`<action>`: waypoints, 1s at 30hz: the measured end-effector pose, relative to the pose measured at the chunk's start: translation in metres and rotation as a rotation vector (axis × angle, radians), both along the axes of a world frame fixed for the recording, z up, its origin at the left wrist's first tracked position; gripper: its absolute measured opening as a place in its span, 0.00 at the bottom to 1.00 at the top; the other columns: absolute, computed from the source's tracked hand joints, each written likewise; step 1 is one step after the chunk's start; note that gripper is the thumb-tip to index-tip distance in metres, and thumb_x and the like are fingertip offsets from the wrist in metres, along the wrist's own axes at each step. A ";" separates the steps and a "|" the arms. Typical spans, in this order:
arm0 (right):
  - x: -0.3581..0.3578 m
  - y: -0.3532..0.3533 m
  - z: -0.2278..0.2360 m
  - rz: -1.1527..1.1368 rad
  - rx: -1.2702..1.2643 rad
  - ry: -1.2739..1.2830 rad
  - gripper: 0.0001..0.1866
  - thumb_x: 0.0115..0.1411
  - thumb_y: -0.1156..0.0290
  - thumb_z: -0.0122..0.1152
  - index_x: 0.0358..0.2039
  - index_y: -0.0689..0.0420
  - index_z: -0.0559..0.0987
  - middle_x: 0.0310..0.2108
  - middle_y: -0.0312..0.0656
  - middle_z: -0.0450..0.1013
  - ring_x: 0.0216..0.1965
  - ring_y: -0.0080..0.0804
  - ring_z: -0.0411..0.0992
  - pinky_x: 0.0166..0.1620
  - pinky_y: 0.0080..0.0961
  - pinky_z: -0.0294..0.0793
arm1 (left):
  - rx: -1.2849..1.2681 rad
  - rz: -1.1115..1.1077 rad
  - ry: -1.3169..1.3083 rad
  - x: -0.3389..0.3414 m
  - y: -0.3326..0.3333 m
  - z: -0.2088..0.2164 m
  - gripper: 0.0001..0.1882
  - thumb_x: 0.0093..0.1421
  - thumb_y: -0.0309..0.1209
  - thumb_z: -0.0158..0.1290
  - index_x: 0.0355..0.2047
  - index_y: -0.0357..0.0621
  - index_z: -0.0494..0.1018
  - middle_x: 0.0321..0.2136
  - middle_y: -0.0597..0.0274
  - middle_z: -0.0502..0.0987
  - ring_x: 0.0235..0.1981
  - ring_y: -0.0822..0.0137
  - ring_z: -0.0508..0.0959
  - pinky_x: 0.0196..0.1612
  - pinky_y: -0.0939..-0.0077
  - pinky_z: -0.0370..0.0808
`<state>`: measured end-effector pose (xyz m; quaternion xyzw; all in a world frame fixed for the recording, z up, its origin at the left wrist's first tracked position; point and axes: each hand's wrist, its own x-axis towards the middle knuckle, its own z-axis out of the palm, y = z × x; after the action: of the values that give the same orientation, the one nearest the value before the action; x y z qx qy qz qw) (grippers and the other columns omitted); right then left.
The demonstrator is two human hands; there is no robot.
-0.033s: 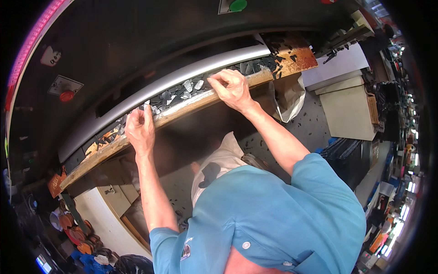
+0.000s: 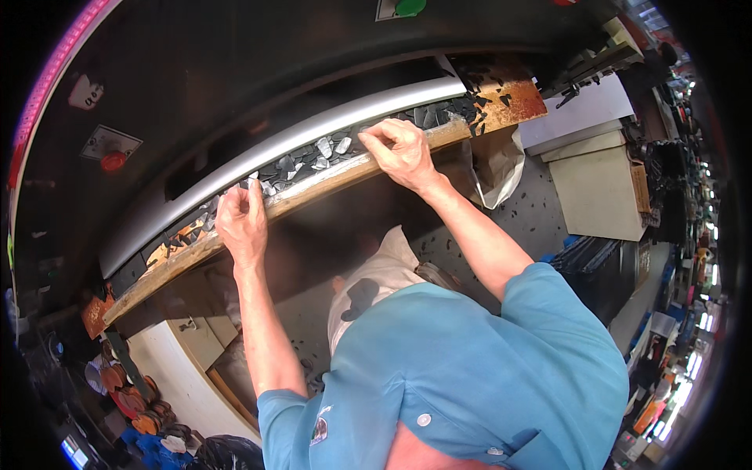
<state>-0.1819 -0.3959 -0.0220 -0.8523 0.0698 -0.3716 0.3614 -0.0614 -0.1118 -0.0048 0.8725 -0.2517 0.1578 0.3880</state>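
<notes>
My left hand (image 2: 242,215) is closed at the wooden front edge (image 2: 301,188) of a long, narrow ledge, its thumb and fingers pressed together. Farther right along the same edge, my right hand (image 2: 399,150) is closed in a pinch. What either set of fingers holds, if anything, is hidden. Between the hands lie many small dark and grey flat scraps (image 2: 323,147), heaped in the gap behind the wood. A rounded silver bar (image 2: 313,129) runs along the far side of the scraps.
A large dark machine panel rises beyond the bar, with a red button (image 2: 114,161) and a green button (image 2: 410,7). A pale open bag (image 2: 501,168) hangs at the right. Pale boxes (image 2: 599,188) stand farther right. A light cabinet (image 2: 176,368) is at lower left. Scraps dot the floor.
</notes>
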 end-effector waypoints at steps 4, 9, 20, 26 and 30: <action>-0.005 0.002 0.014 0.001 0.520 0.103 0.08 0.67 0.70 0.72 0.34 0.61 0.86 0.25 0.29 0.77 0.27 0.13 0.70 0.31 0.16 0.70 | 0.012 -0.035 -0.052 0.000 -0.001 0.004 0.18 0.65 0.28 0.66 0.22 0.39 0.69 0.20 0.55 0.72 0.23 0.54 0.71 0.30 0.59 0.70; 0.033 0.019 0.038 -0.019 0.672 0.039 0.07 0.68 0.70 0.71 0.36 0.61 0.85 0.26 0.27 0.76 0.27 0.12 0.69 0.32 0.13 0.69 | 0.069 -0.120 -0.012 0.003 0.000 0.010 0.14 0.62 0.26 0.67 0.25 0.41 0.71 0.22 0.56 0.74 0.25 0.51 0.74 0.31 0.56 0.71; 0.216 0.077 0.043 -0.040 -0.228 0.425 0.55 0.44 0.49 0.79 0.69 0.63 0.68 0.66 0.82 0.52 0.65 0.80 0.57 0.66 0.66 0.65 | -0.073 -0.138 0.206 0.135 -0.038 0.056 0.18 0.74 0.22 0.47 0.60 0.33 0.76 0.56 0.42 0.81 0.56 0.50 0.81 0.61 0.62 0.75; 0.217 0.061 0.059 0.071 0.013 0.451 0.48 0.42 0.49 0.77 0.62 0.62 0.78 0.64 0.77 0.57 0.65 0.75 0.57 0.64 0.66 0.66 | 0.141 -0.196 0.014 0.163 -0.057 0.018 0.30 0.67 0.23 0.55 0.69 0.38 0.67 0.64 0.35 0.72 0.68 0.36 0.69 0.68 0.48 0.68; 0.207 0.027 0.082 0.151 0.325 0.430 0.51 0.42 0.55 0.83 0.66 0.62 0.75 0.66 0.65 0.63 0.64 0.54 0.69 0.65 0.44 0.72 | 0.209 -0.231 -0.095 0.161 -0.057 0.023 0.29 0.63 0.25 0.63 0.65 0.38 0.72 0.60 0.43 0.77 0.67 0.38 0.70 0.70 0.48 0.66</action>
<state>0.0253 -0.3693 0.0605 -0.8453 0.1395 -0.1382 0.4968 0.0995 -0.1691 0.0187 0.8650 -0.3834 0.1261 0.2982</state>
